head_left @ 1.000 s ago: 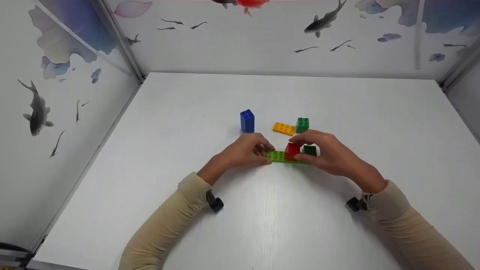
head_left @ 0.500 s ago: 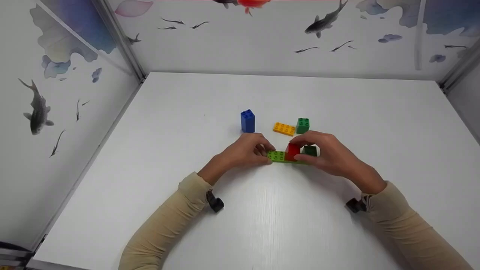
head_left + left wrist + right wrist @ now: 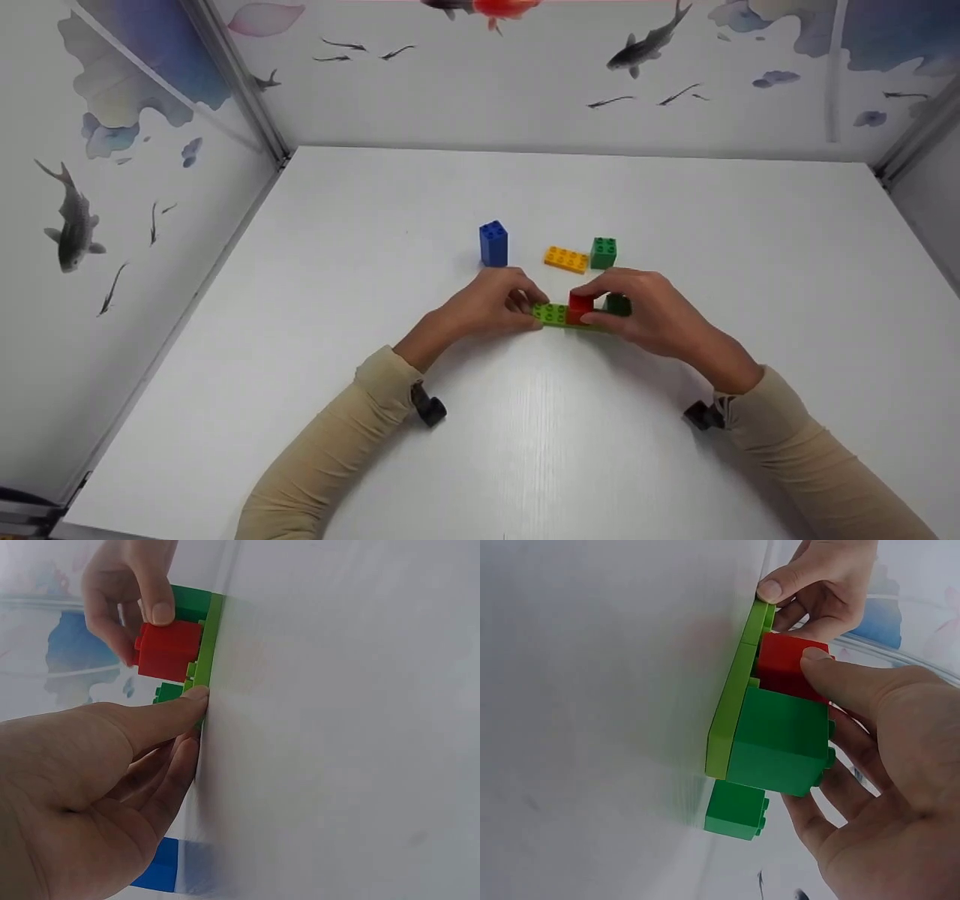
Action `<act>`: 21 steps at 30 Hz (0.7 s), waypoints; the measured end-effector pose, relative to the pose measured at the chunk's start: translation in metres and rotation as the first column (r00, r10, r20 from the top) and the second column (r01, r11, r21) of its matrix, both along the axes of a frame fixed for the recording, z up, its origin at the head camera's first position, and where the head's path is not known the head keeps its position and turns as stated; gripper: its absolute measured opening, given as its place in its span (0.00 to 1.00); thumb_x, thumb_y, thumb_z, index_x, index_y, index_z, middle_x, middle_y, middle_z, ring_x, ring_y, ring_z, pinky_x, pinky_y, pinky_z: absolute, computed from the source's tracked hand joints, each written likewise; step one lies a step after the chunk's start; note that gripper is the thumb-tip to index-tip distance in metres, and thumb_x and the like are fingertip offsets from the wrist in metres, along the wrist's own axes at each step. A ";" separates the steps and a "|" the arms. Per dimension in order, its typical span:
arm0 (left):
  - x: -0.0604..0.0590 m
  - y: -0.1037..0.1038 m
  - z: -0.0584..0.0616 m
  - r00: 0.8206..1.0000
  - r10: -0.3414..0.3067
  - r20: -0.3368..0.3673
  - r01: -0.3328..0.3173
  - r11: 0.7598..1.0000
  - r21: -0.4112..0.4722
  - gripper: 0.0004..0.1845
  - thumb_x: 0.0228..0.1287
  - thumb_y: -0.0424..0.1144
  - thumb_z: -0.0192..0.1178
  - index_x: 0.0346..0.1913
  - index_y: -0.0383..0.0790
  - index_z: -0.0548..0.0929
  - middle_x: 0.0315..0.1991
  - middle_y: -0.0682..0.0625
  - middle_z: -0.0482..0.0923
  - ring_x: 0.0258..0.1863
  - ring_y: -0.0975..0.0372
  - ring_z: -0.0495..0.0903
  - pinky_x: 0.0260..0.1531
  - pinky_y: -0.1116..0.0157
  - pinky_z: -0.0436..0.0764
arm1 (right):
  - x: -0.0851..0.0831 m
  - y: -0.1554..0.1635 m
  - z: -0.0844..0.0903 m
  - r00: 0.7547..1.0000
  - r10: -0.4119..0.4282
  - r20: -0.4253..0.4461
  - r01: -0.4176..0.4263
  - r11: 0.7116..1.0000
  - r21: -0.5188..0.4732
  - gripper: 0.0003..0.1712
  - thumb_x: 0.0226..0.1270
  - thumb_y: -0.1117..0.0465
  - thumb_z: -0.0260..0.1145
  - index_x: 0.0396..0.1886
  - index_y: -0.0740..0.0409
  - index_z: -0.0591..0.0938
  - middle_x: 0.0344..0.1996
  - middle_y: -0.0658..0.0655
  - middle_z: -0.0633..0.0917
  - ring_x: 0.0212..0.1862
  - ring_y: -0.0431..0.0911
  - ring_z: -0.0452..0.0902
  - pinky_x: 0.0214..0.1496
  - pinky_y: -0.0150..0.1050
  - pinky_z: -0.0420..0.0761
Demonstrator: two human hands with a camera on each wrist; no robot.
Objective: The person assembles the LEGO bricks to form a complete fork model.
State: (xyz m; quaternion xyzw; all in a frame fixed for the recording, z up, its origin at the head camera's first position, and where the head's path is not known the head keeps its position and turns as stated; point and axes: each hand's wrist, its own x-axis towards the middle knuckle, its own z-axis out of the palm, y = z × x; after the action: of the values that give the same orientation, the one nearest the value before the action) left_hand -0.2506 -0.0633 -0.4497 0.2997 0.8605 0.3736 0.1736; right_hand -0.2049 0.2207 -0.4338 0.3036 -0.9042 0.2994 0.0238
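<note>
Right hand [image 3: 652, 315] pinches red square plastic brick [image 3: 580, 304] atop long lime-green plastic plate [image 3: 553, 313], beside dark green cube brick [image 3: 619, 304]; left hand [image 3: 491, 304] pinches the plate's left end.

The red brick [image 3: 580, 303] sits lower than it did a second ago: earlier it stood raised and slightly tilted above the light green plate [image 3: 553, 314], with more of its side showing; now it is seated flat on the plate, touching the dark green brick [image 3: 619, 304] beside it. The right hand [image 3: 645, 315] has come down with it, its fingers [image 3: 600, 283] lower over the brick's top and its thumb [image 3: 832, 679] against the brick's near face. The right wrist and sleeve [image 3: 780, 442] have shifted slightly to the left and lower. The head view has also shifted marginally, so that the loose bricks appear a trace further left.
</note>
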 end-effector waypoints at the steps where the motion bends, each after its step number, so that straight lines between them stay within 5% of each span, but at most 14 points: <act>1: 0.000 0.000 0.000 1.000 0.001 -0.002 -0.001 1.000 0.001 0.19 0.67 0.36 0.77 0.59 0.41 0.91 0.50 0.49 0.86 0.44 0.63 0.86 0.51 0.68 0.88 | 0.000 0.000 0.000 1.000 -0.001 -0.002 0.001 1.000 0.003 0.24 0.64 0.62 0.83 0.60 0.50 0.90 0.54 0.49 0.93 0.56 0.46 0.89 0.59 0.48 0.91; 21: 0.000 -0.001 -0.003 1.000 0.004 -0.005 -0.004 1.000 0.010 0.18 0.67 0.37 0.77 0.59 0.42 0.92 0.48 0.50 0.84 0.43 0.64 0.87 0.49 0.68 0.88 | -0.002 0.002 0.002 1.000 -0.002 0.025 0.002 1.000 0.017 0.23 0.67 0.62 0.81 0.61 0.49 0.90 0.54 0.48 0.93 0.57 0.46 0.90 0.60 0.49 0.90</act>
State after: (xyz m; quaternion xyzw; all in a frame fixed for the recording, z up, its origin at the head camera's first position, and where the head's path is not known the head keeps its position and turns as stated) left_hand -0.2506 -0.0641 -0.4523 0.2996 0.8596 0.3777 0.1693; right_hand -0.2065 0.2226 -0.4323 0.2992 -0.9072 0.2957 0.0102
